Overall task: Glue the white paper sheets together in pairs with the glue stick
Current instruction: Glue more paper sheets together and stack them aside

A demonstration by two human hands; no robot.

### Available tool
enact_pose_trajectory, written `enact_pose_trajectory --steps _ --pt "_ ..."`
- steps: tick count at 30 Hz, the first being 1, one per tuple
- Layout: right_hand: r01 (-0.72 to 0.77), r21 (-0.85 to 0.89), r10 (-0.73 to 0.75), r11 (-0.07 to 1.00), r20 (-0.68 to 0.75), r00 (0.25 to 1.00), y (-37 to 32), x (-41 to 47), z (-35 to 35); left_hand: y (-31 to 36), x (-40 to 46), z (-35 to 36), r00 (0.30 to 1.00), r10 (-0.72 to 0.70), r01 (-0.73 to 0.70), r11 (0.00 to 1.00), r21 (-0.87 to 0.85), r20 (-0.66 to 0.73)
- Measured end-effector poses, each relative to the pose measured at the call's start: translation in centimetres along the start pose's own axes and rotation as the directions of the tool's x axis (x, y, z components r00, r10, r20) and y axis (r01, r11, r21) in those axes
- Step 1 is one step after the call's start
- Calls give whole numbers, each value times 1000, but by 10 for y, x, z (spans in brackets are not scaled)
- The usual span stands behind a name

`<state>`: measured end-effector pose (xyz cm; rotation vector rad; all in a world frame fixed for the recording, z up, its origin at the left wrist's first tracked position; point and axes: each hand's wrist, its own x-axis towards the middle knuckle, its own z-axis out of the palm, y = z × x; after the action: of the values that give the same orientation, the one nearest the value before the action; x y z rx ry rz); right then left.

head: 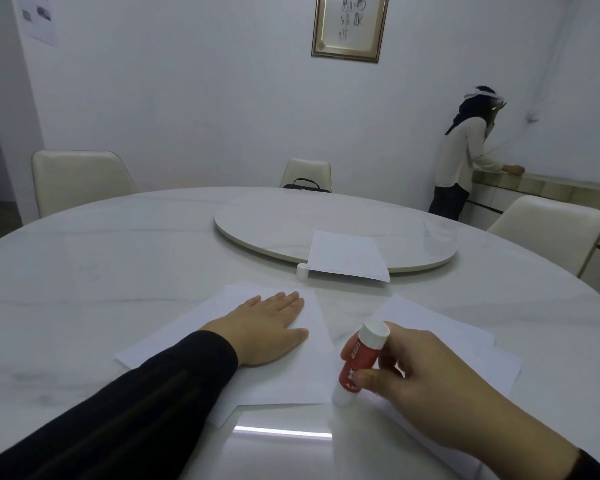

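The right hand is nearest, low on the right, fingers and thumb closed round the glue stick. The stick is red with a white end at top and bottom; it leans, its upper end tipped away to the right, its lower end down at the near right corner of the left sheets. Whether that lower end touches the paper cannot be told. Under and behind this hand lie the right sheets, white, loosely stacked with edges out of line.

The left hand, in a dark sleeve, lies flat with the palm down and fingers straight and together on the left sheets. It grips nothing and only presses on the paper. These sheets are white too, and a second one shows beneath at the left and near edges.

The table is round, white and marbled. Farther on, a small white cap stands upright on it, just beside the rim of the turntable. A far stack of white paper rests on the turntable's near edge and overhangs it toward the cap.

Beyond the table stand pale chairs, one with a black bag on its seat. A person stands at a counter on the right, facing the wall. A framed picture hangs above.
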<state>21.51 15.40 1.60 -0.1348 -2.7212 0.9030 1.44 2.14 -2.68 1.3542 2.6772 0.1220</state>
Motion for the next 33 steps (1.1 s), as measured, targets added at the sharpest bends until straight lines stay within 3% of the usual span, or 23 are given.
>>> enact_pose_trajectory --steps 3,6,8,10,13,17,21,27,33 --pt "-46 157 33 986 89 996 7 1 -6 0 0 1 1000 -1 1 1000 -2 0" --pt "-126 513 43 849 171 984 7 1 -19 -1 0 3 1000 1 -1 1000 -16 -2" --pt "-60 671 35 739 50 998 5 7 -31 -1 0 3 1000 3 -3 1000 -18 -5" --pt "33 713 32 700 -77 997 -2 22 -41 -1 1 2 1000 4 -5 1000 -18 -5" --pt "72 614 67 786 -200 978 -11 64 -30 -1 0 2 1000 5 -5 1000 -16 -7" --pt "-63 288 154 956 -308 939 0 115 13 0 0 4 1000 5 -5 1000 -11 -23" --pt "-119 171 176 978 -370 912 22 138 35 0 1 4 1000 6 -6 1000 -17 -29" --pt "-67 132 103 989 -282 954 35 140 38 0 0 4 1000 6 -6 1000 -8 -28" --pt "-41 -26 37 999 -146 989 29 128 21 1 -1 2 1000 2 -2 1000 -10 -16"
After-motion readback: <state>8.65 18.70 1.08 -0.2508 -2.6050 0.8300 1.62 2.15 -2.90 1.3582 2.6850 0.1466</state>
